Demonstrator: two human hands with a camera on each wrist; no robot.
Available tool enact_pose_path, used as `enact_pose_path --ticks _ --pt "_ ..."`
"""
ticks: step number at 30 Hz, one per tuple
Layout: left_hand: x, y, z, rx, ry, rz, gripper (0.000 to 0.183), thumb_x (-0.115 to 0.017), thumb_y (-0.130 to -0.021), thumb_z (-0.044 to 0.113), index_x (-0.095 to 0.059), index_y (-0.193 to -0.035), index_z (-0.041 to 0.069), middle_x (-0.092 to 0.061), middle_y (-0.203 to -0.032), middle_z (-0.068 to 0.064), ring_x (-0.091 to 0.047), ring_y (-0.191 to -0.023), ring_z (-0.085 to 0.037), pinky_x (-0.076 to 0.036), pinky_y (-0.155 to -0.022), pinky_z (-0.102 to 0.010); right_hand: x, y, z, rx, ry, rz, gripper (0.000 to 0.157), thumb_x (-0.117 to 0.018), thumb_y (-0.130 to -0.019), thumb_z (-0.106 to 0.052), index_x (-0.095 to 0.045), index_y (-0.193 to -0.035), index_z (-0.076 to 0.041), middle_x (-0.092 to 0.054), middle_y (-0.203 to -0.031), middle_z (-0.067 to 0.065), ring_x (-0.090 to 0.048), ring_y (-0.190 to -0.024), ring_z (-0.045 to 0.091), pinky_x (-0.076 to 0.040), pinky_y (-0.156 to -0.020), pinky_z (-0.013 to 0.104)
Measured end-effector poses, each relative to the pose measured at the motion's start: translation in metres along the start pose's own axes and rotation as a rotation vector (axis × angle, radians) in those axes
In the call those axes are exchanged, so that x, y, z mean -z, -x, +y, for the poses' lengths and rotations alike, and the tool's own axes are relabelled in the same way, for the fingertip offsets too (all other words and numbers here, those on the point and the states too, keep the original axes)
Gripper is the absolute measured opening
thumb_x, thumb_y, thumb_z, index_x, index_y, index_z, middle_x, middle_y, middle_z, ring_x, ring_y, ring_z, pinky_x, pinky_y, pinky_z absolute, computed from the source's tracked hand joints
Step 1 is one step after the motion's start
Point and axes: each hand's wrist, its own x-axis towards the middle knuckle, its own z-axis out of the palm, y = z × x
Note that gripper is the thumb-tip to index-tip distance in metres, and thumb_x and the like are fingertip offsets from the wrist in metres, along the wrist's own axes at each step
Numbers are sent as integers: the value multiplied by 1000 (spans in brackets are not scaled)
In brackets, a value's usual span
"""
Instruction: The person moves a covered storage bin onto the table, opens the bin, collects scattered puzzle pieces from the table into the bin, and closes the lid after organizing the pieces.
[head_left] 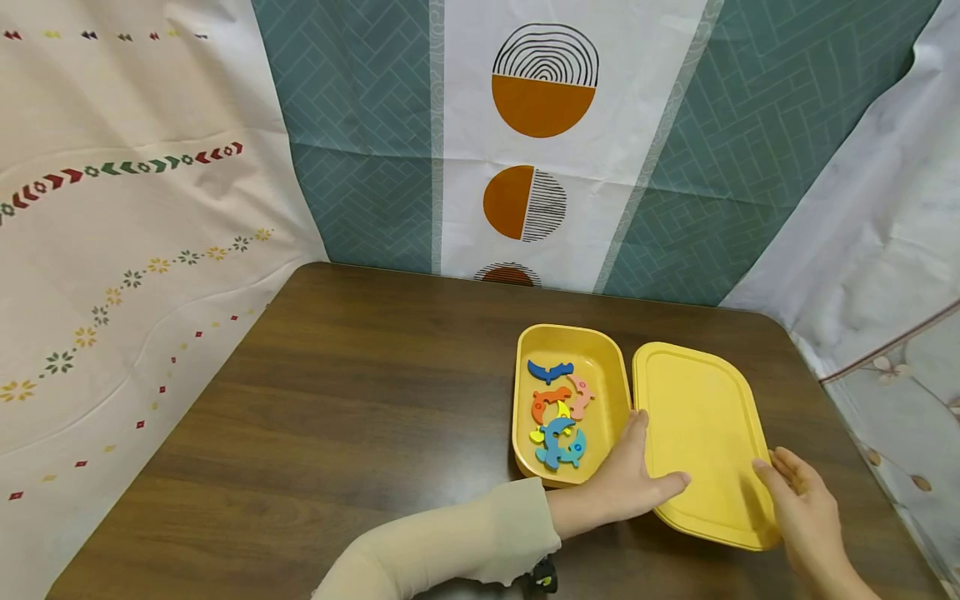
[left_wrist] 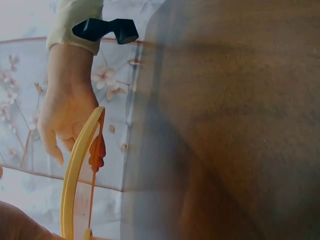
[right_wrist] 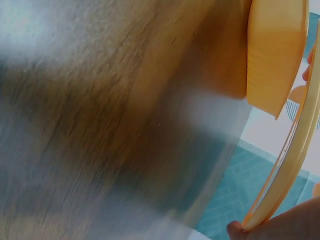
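A yellow lid point(head_left: 701, 433) with rounded corners is held above the table by both hands. My left hand point(head_left: 626, 479) grips its left edge, thumb on top. At the lower right edge, my right hand point(head_left: 806, 508) pinches it between thumb and fingers. The left wrist view shows the lid point(left_wrist: 75, 175) edge-on, with the right hand point(left_wrist: 70, 115) beyond it. Just left of the lid stands an uncovered yellow box point(head_left: 562, 340). Inside lie several small crescent-like pieces, among them a dark blue piece point(head_left: 551, 372), an orange piece point(head_left: 550, 400) and a pink piece point(head_left: 581, 397).
The brown wooden table point(head_left: 337, 400) extends to the left of the box. Behind it hangs a teal and white patterned cloth point(head_left: 360, 167). A white embroidered cloth point(head_left: 187, 275) borders the left side, and a floral cloth point(head_left: 900, 250) the right.
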Motion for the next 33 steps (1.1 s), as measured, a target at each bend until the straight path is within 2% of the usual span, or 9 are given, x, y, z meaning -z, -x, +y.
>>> enact_pose_path --ticks 5,7,9,12,17,23,26,30,33 --pt "10 4 3 17 6 20 83 -63 -87 30 -16 -152 8 -16 -158 -3 -18 -144 -13 -23 -115 -31 -5 2 -5 6 -22 -27 73 -38 -101 -41 -6 -151 2 -14 -154 26 -15 -144 33 -19 -111 16" --pt "13 6 4 22 0 30 82 -63 -88 31 -17 -151 7 -16 -158 -4 -18 -144 -14 -23 -115 -32 -6 2 -4 8 -8 -32 73 -38 -100 -42 -7 -151 1 -15 -154 25 -17 -144 30 -21 -108 11" --pt "17 8 4 30 -7 40 80 -62 -88 31 -19 -151 6 -16 -158 -5 -17 -144 -15 -22 -116 -33 -8 3 -4 19 0 -50 74 -37 -100 -43 -7 -151 1 -14 -155 25 -16 -143 34 -20 -110 14" --pt "22 10 4 44 -8 51 79 -62 -89 31 -19 -151 5 -16 -158 -7 -16 -145 -18 -21 -116 -35 -10 4 -5 49 21 -66 74 -37 -100 -44 -8 -150 2 -15 -154 26 -18 -141 39 -22 -105 7" --pt "27 14 0 60 -8 60 82 -62 -89 31 -15 -151 4 -12 -159 -8 -12 -146 -19 -18 -117 -37 -18 6 -14 98 12 -104 74 -37 -101 -41 -4 -149 6 -13 -154 29 -19 -138 48 -23 -106 9" --pt "36 16 -4 85 2 97 83 -63 -88 30 -16 -151 4 -15 -158 -7 -15 -146 -20 -19 -117 -39 -29 6 -24 109 -8 -119 74 -38 -101 -39 -5 -149 6 -14 -153 30 -22 -137 48 -29 -95 3" --pt "41 17 -4 93 21 115 83 -64 -88 28 -16 -151 4 -16 -158 -8 -16 -145 -21 -19 -117 -42 -33 6 -28 115 -26 -132 74 -39 -101 -39 -5 -149 7 -14 -153 30 -21 -137 47 -29 -105 11" --pt "47 18 -6 92 44 129 82 -63 -89 27 -15 -151 3 -15 -158 -10 -16 -145 -24 -19 -116 -44 -40 7 -34 124 -32 -131 74 -40 -101 -37 -6 -148 8 -15 -153 30 -23 -136 46 -32 -98 6" --pt "50 19 -7 92 65 138 83 -63 -88 26 -14 -151 2 -15 -158 -12 -16 -145 -25 -19 -116 -45 -45 6 -38 123 -38 -126 74 -41 -101 -36 -6 -148 9 -17 -152 31 -25 -135 45 -31 -79 -2"
